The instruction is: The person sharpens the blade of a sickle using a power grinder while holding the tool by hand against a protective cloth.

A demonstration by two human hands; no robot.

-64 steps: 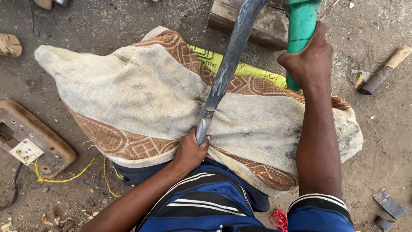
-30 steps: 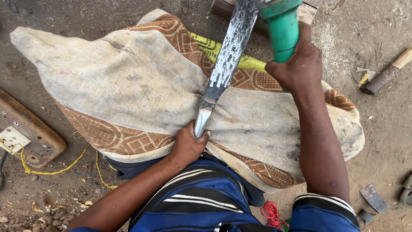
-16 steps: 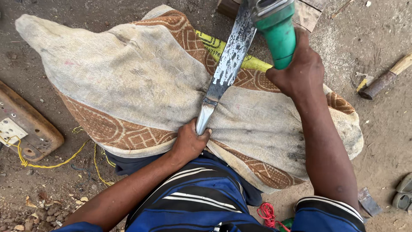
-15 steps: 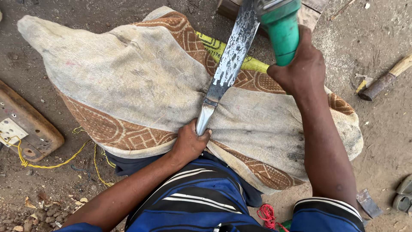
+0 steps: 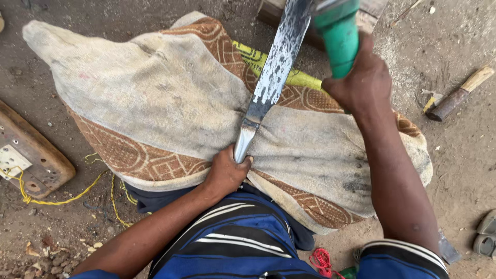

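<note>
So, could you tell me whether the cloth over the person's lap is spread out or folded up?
Spread out. The cloth lies open across the lap under the long blade, its patterned border showing along the edges.

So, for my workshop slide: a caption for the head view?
Left hand grips a long blade's tang over a cloth-draped lap; right hand holds a green-handled tool.

1. The single head-worn view looks steeply down, close over the person's lap and the cloth (image 5: 155, 103).
2. Forward lies toward 12 o'clock; dirt ground (image 5: 454, 155) fills the edges from 3 to 9 o'clock.
</note>
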